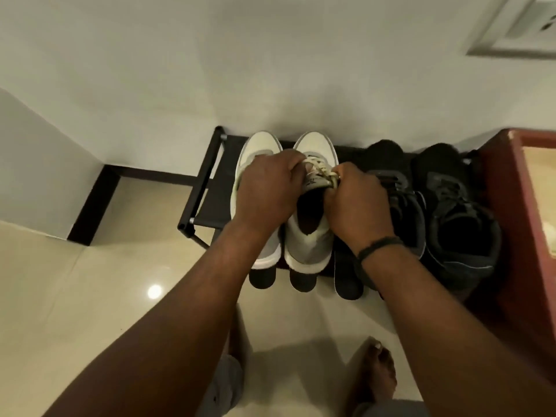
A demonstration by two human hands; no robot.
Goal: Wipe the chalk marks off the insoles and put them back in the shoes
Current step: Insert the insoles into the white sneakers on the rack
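Just below my grip, dark insole ends (pixel 302 282) poke out beneath the rack (pixel 197 203) edge. My left hand (pixel 264 191) and right hand (pixel 356 203) both pinch the laces (pixel 319 171) of the white shoe (pixel 313 233), spreading its mouth. I judge it light, with a soft, floppy tongue (hold the stiffer collar instead). Beyond my knuckles, the toe nears the wall (pixel 270 70).

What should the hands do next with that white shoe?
Probably pull the tongue and laces up and apart to widen the opening. Both the left hand and the right hand already grip the laces of the right-side white shoe on the rack, and its opening looks dark and narrow. Whether an insole lies inside cannot be told.
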